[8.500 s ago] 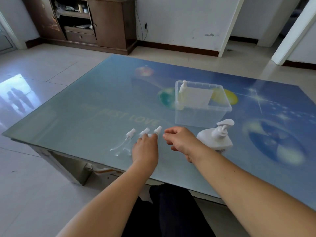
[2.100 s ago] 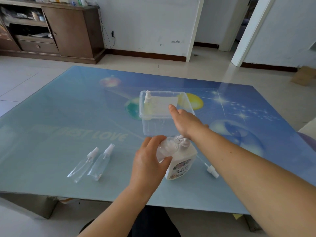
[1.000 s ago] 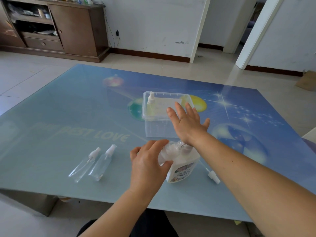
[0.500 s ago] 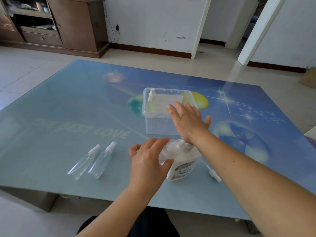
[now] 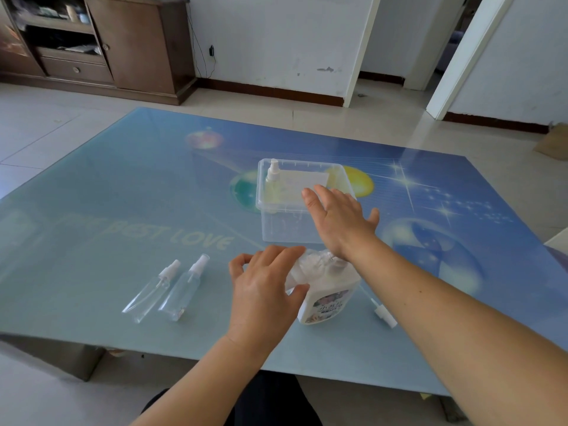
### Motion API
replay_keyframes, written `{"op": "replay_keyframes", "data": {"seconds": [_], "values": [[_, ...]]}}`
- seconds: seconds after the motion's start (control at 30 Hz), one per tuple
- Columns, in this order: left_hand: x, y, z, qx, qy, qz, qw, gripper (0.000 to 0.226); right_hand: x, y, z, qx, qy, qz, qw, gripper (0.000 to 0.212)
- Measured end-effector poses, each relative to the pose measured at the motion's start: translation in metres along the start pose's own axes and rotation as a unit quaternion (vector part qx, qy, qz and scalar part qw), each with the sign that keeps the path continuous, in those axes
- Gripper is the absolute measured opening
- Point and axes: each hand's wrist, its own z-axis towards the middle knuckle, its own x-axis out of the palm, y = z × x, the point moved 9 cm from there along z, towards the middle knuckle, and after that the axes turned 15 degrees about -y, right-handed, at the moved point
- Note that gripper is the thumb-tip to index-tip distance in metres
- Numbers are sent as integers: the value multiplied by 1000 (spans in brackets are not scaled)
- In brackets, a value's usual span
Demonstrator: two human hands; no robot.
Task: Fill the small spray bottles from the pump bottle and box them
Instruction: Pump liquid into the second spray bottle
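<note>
1. The pump bottle [image 5: 327,298] stands at the near table edge; its pump is pressed under the heel of the right hand [image 5: 339,224], whose fingers are spread.
2. A small open bottle, barely visible, is held at the spout by the left hand [image 5: 264,292], curled around it.
3. The box [image 5: 270,224] lies just beyond; the loose spray cap [image 5: 383,316] lies rightward, nearer the right hand.

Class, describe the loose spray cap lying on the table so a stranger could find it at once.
Start at the blue glass table and find the white pump bottle near its front edge. Just right of it, beside the right forearm, lies the spray cap: small, white, with no bottle attached.
</note>
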Motion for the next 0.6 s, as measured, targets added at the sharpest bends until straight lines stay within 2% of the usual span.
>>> {"op": "replay_keyframes", "data": {"seconds": [0.6], "values": [[3,-3,0,4,13,4,1000,56,-8,3,-4,-1,-9,17,1000,64]]}}
